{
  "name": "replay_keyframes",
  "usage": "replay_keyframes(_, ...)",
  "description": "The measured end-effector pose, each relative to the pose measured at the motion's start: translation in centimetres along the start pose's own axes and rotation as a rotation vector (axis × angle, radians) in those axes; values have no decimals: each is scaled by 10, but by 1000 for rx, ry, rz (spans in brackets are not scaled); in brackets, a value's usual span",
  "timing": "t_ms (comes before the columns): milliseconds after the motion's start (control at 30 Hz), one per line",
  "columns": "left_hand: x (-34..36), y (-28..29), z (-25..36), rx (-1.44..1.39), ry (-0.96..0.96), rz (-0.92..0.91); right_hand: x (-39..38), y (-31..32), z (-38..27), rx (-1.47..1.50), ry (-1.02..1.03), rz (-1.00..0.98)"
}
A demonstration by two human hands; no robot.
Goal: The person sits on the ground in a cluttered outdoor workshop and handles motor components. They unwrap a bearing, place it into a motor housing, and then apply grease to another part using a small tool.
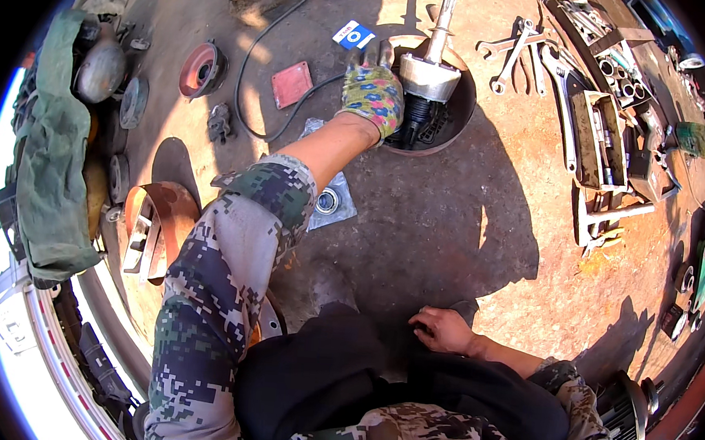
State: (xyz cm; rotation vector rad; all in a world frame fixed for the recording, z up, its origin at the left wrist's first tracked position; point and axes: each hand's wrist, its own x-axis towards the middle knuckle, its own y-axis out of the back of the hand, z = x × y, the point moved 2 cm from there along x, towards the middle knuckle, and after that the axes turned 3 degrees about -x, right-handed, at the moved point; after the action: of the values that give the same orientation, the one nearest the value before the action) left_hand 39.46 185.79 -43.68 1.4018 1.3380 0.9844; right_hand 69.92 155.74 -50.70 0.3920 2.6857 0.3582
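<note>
My left hand [373, 91], in a flowered knit glove with dark fingertips, stretches forward over the ground. Its fingers are apart and reach the lower edge of a small blue-and-white box [353, 34]; whether they touch it I cannot tell. Just right of the glove, a metal shaft with a round flange [429, 78] stands upright in a round basin [463, 117], with a black ribbed part below the flange. My right hand [443, 331] is bare and rests by my knee with its fingers curled; what is inside them, if anything, is hidden.
Open-end wrenches [518, 56] and a tool tray [599, 139] with sockets lie at the right. A bearing [327, 201] on plastic sits under my left forearm. Left are a red pad [292, 84], a black cable [238, 89], a reddish hub [203, 70] and a rusty container [175, 212].
</note>
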Motion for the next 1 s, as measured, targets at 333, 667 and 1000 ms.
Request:
replay_keyframes(333,6,-3,9,-62,90,-305,2,1,1,34,9,75)
replay_keyframes(667,7,9,0,-16,26,-461,3,2,8,60,33,90)
replay_keyframes(1000,-37,67,-63,-627,197,-182,3,4,6,99,-3,124)
